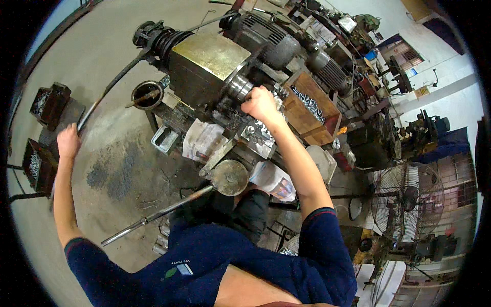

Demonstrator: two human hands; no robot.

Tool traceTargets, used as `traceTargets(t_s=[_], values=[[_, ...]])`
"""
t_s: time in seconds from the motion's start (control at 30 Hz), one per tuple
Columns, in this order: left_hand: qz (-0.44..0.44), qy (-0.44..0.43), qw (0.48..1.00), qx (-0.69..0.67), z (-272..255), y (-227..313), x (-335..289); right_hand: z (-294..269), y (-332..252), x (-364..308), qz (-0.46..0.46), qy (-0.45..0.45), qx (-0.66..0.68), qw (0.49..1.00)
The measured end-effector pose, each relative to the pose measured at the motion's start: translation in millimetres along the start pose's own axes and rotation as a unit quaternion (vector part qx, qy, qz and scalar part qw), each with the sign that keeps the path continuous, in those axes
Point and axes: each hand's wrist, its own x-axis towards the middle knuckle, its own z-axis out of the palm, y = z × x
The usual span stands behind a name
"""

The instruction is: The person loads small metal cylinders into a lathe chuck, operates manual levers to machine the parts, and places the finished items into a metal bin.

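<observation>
My left hand point(68, 141) is wrapped around the end of a long dark lever point(105, 94), out at the far left. The lever runs up to the pulley end of a lathe-like machine point(197, 77) with a brassy top plate. At the machine's shiny round spindle nose point(238, 86), my right hand point(261, 106) is closed with its fingers curled. Whatever lies inside those fingers is hidden. Below the right hand is the machine's carriage point(258, 135), scattered with metal chips. A round metal plate point(230, 178) with a long bar handle point(158, 212) sits nearest my body.
A wooden box point(300, 116) of small metal parts stands right of my right hand. Further left are a round pot point(147, 95), a small tin point(164, 139) and dark bins point(40, 163). Paper point(203, 140) covers part of the bed. A caged fan point(409, 199) stands at right.
</observation>
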Motion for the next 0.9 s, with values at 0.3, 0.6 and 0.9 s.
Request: traceTargets(t_s=[0.3, 0.6, 0.9], values=[[-0.045, -0.017, 0.984, -0.174, -3.1, 28.6, 37.3, -43.4, 3.8, -47.3, -0.097, 0.098, 0.031, 0.990], [0.066, -0.253, 0.893, -0.367, 115.2, 250.8, 5.1, -65.3, 107.0, -257.7, 0.147, 0.140, 0.020, 0.979], [0.280, -0.143, 0.949, -0.001, 104.4, 279.3, 36.7, -74.9, 178.3, -463.0, 0.478, 0.031, -0.068, 0.875]])
